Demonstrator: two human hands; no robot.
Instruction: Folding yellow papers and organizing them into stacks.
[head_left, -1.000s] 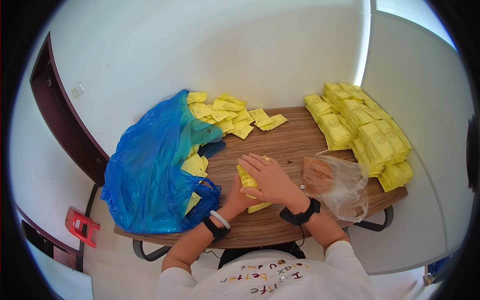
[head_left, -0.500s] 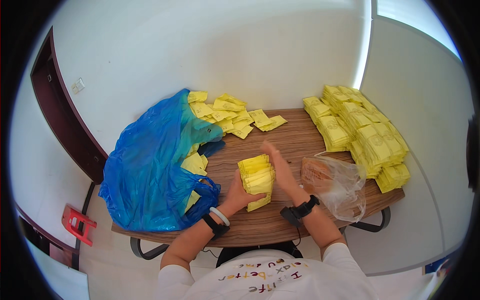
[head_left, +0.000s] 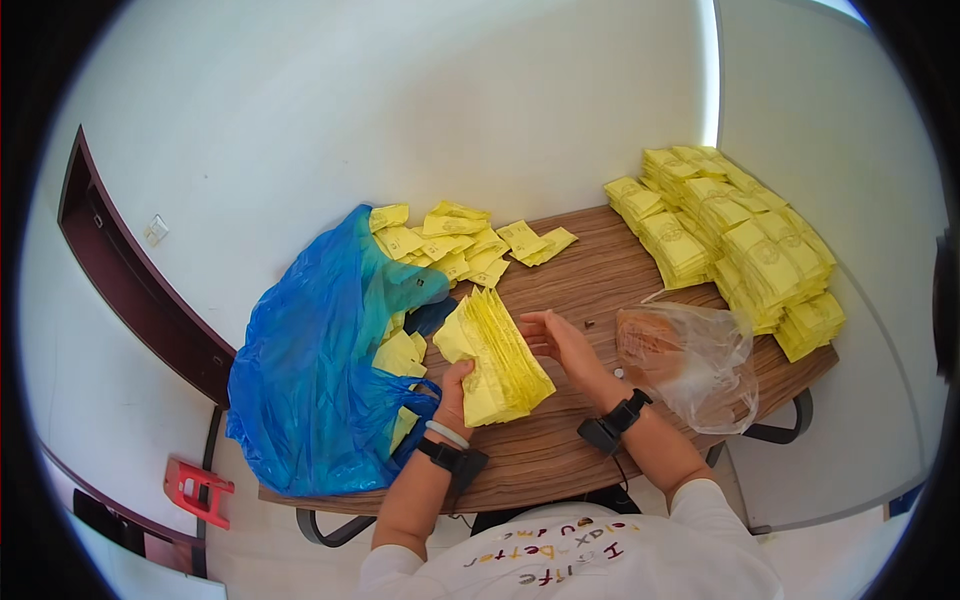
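Observation:
My left hand (head_left: 455, 391) grips a thick stack of yellow packets (head_left: 496, 362) above the table, its thumb pressed on the left face and its other fingers hidden behind. The packets stand side by side with their edges fanned toward the upper right. Just right of the stack, my right hand (head_left: 566, 348) is open and holds nothing, its fingers stretched out toward the packets. A small gap appears to separate them. Left of my left hand, a large blue plastic bag (head_left: 310, 370) lies partly open, with loose yellow packets (head_left: 398, 352) showing at its mouth.
More loose packets (head_left: 452, 232) lie scattered along the table's back edge. Neat piles of yellow packets (head_left: 765, 262) rise at the right end of the wooden table (head_left: 585, 262). A clear plastic bag with something brown inside (head_left: 690, 350) sits before them. A red stool (head_left: 198, 490) stands on the floor at left.
The stack has turned in my left hand, showing its fanned edges and more of its thickness. My right hand has moved slightly down and right. The whole view has shifted and tilted.

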